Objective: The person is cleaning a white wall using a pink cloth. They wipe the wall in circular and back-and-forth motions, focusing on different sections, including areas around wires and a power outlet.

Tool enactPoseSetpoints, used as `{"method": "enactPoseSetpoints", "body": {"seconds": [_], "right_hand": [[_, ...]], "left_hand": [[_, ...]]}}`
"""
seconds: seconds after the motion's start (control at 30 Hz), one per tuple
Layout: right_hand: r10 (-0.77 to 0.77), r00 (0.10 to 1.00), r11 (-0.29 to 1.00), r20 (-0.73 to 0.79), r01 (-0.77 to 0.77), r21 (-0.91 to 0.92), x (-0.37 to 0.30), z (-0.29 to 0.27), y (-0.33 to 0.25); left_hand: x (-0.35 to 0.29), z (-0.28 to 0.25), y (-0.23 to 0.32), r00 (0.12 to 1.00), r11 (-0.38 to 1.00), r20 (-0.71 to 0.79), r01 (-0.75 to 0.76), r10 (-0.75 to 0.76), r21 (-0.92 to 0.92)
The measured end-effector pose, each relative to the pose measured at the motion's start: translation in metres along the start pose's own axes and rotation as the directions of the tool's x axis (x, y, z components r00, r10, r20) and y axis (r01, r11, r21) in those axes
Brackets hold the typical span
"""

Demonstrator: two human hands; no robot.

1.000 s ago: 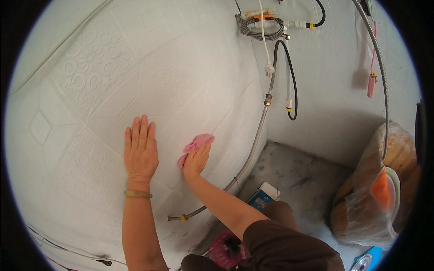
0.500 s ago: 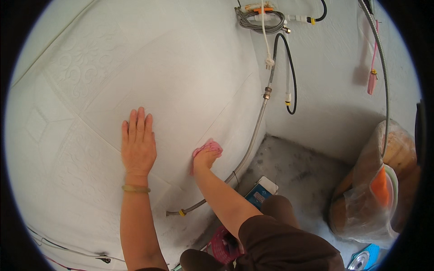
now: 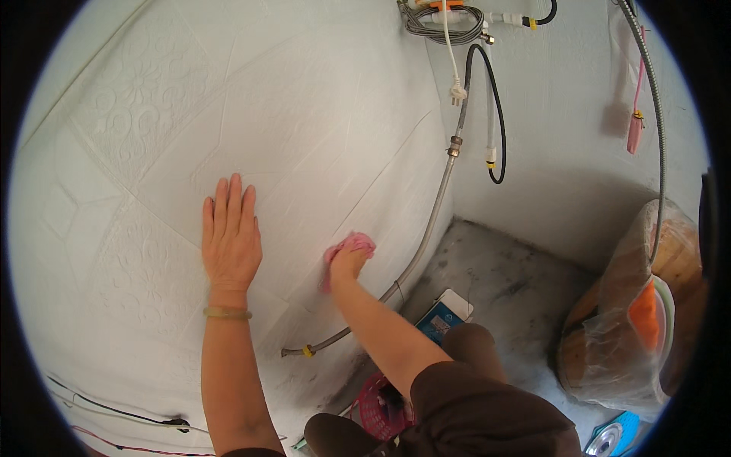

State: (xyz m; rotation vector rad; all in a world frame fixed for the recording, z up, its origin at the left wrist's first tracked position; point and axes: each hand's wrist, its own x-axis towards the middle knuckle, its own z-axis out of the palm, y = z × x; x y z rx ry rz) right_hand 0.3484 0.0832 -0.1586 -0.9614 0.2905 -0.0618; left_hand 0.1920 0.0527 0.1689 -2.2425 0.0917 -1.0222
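My left hand [image 3: 232,232] lies flat on the white embossed wall covering [image 3: 164,251], fingers stretched upward and holding nothing; a bangle circles that wrist. To its right, my right hand [image 3: 349,263] grips a bunched pink cloth [image 3: 354,244] and presses it against the same white surface. Part of the cloth hides behind the fingers. Close by on the right, a grey flexible hose [image 3: 426,236] runs down along the wall and ends below my right forearm.
Coiled hoses [image 3: 445,27] and a white plug [image 3: 457,93] hang at the upper right. A plastic-wrapped wooden barrel [image 3: 601,335] stands on the grey floor [image 3: 502,266]. A blue-and-white box [image 3: 442,316] and a pink basket [image 3: 373,411] are near my knees. Cables [image 3: 114,415] cross the lower left.
The view has shifted slightly. My left hand stays flat on the wall, and my right hand still presses the pink cloth in nearly the same place.
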Motion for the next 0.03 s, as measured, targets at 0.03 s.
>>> {"method": "enactPoseSetpoints", "body": {"seconds": [0.03], "right_hand": [[0.004, 1.0, 1.0, 0.013, -0.004, -0.007, -0.0032, 0.0031, 0.0053]], "left_hand": [[-0.0034, 0.0022, -0.0027, 1.0, 1.0, 0.011, 0.018, -0.018, 0.014]]}}
